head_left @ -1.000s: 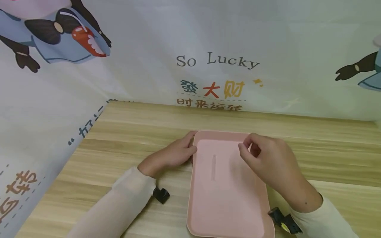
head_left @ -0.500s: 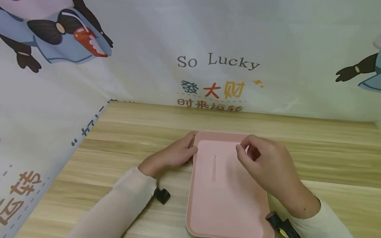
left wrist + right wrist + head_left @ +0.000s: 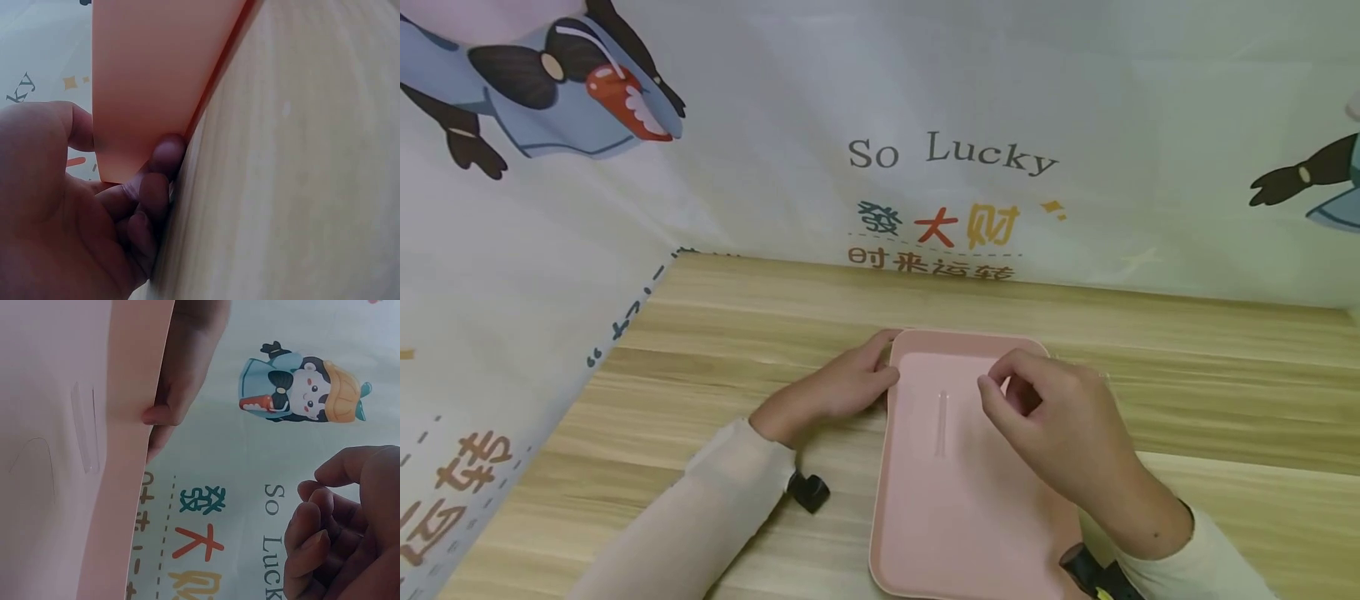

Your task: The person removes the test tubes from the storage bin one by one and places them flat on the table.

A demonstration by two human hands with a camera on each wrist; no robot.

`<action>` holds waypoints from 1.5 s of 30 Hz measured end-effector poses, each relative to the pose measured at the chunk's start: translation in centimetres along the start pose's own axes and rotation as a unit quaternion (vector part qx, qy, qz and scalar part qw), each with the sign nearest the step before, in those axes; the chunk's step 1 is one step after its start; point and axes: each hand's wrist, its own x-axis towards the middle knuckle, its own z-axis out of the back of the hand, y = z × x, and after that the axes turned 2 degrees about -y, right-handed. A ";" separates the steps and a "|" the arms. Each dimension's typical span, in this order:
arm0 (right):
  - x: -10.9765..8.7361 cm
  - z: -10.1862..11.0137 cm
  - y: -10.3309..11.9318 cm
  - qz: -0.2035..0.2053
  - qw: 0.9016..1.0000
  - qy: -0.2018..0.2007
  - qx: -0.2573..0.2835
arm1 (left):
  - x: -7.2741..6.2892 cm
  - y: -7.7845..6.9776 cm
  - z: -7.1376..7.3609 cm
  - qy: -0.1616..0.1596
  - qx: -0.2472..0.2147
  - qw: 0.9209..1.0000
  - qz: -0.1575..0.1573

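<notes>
A pink rectangular tray (image 3: 970,533) lies lengthwise on the wooden table. My left hand (image 3: 842,387) grips its far left side; in the left wrist view the thumb touches the tray's rim and curled fingers (image 3: 155,190) press at its underside. A clear narrow strip (image 3: 942,425) lies inside the tray, left of the middle. Over the tray's far right part hovers my right hand (image 3: 1060,425), thumb and index fingertips together, the other fingers curled in. Nothing shows between those fingertips. A thin dark hair-like line (image 3: 52,465) curves over the tray floor in the right wrist view.
A printed white sheet (image 3: 775,167) with cartoon figures and lettering stands behind the table (image 3: 737,317) and along its left side. Black wrist cameras sit at both cuffs, the right one (image 3: 1086,571) overlapping the tray's near right edge in the head view.
My right hand has drifted left and slightly toward me over the tray, its fingertips still together. The left hand, the tray and the clear strip have stayed in place.
</notes>
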 end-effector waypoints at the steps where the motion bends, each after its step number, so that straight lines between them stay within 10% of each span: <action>1: 0.0 0.0 0.0 0.002 1.000 -0.001 -0.001 | 0.0 0.0 0.0 0.000 0.001 1.000 0.000; 13: 0.1 -0.4 0.5 0.002 1.000 0.001 0.004 | -0.2 -0.2 0.1 -0.004 0.002 1.000 -0.001; 45: 0.7 -4.3 0.5 -0.051 0.981 0.184 -0.018 | -0.3 0.0 -0.1 -0.005 0.010 1.000 -0.003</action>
